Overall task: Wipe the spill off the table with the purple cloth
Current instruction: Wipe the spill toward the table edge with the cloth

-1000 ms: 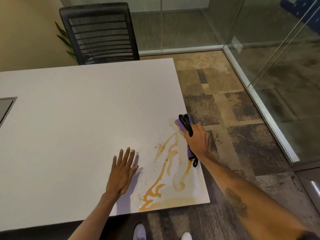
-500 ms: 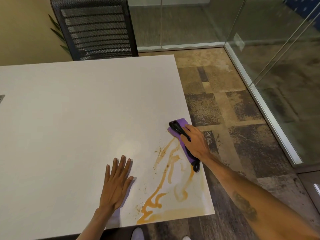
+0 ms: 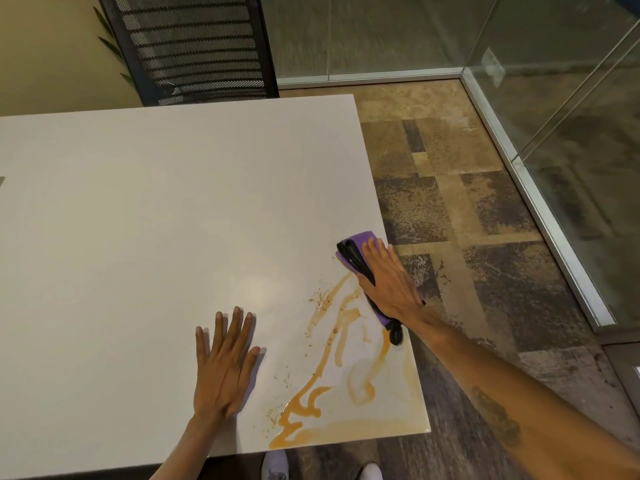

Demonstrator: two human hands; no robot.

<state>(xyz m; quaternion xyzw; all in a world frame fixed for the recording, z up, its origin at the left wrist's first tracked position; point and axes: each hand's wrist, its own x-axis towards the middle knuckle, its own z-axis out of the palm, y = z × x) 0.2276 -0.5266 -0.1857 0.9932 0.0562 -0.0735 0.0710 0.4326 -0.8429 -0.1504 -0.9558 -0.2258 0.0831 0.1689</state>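
An orange-brown spill [image 3: 332, 382] streaks the near right corner of the white table [image 3: 156, 220], with crumbs scattered beside it. A folded purple cloth [image 3: 356, 251] with a black edge lies on the table at the spill's far end, close to the right edge. My right hand [image 3: 388, 282] presses flat on top of the cloth, fingers spread, covering most of it. To the left of the spill my left hand [image 3: 225, 362] rests palm down on the bare tabletop with its fingers apart, holding nothing.
A black mesh chair [image 3: 194, 46] stands behind the table's far edge, with plant leaves [image 3: 110, 36] beside it. Glass walls [image 3: 554, 116] enclose patterned carpet [image 3: 467, 220] to the right. My white shoes [image 3: 277, 465] show below the table's near edge.
My right hand has brought the cloth down from a raised grip and flattened it on the table by the spill's top. My left hand stayed planted on the table.
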